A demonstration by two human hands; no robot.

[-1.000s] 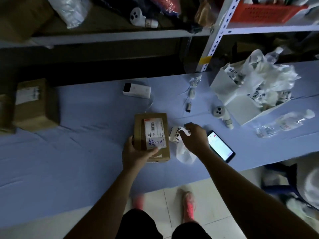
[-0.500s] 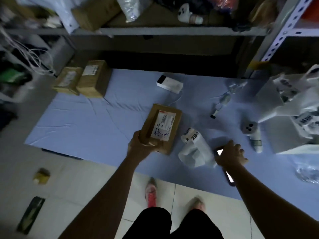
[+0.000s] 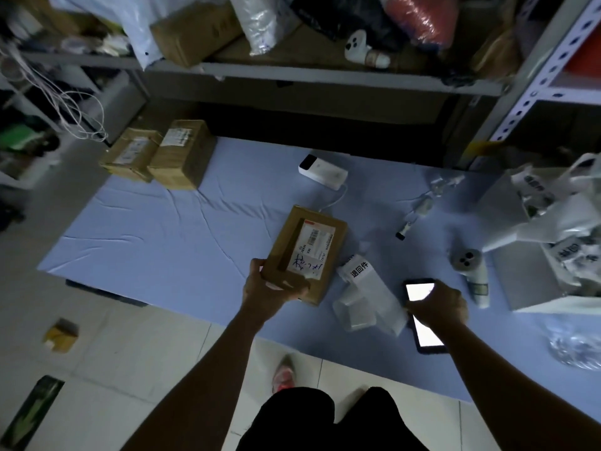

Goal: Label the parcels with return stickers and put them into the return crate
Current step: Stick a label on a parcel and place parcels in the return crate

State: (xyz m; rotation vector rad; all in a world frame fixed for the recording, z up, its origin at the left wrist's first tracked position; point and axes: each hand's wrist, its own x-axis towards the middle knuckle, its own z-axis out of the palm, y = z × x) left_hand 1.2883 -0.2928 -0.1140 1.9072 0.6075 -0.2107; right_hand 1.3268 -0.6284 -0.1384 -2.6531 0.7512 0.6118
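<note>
Here our left hand (image 3: 276,289) curls round the near end of the parcel (image 3: 307,252), whose long side runs away from us over the worktop (image 3: 162,249). Our right hand (image 3: 435,305) grips the phone (image 3: 426,336); the sticker roll (image 3: 357,271) lies between them, just beside the parcel, loose end nearest the right hand.
</note>
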